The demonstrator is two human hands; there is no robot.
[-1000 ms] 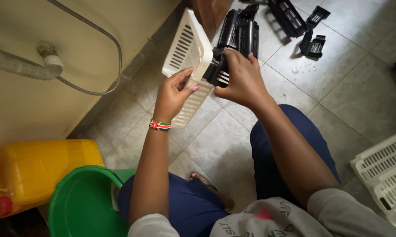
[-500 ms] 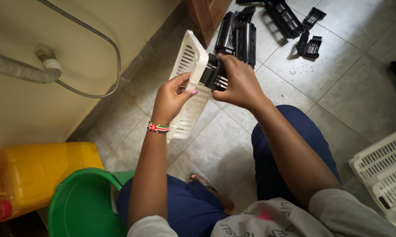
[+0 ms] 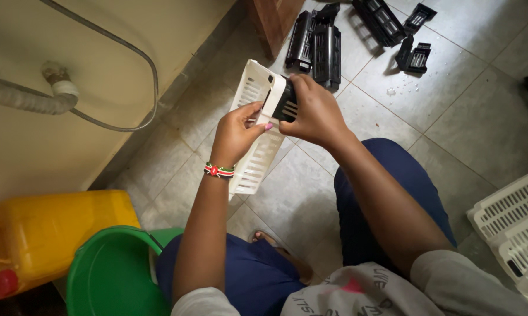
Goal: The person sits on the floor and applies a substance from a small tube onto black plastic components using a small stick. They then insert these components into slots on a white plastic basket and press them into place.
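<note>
Head view, from the left: the left hand pinches the edge of a white slatted plastic panel, whose long axis runs from near the knees up toward the wall. At its upper end the right hand closes around a black clip piece, pressed against the panel's top corner.

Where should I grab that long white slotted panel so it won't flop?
Probably along its long edges near the middle, coming in from the sides. The panel is long, thin and slotted, tilted upright. The left hand already pinches it there, while the right hand presses a black piece at its top.
</note>
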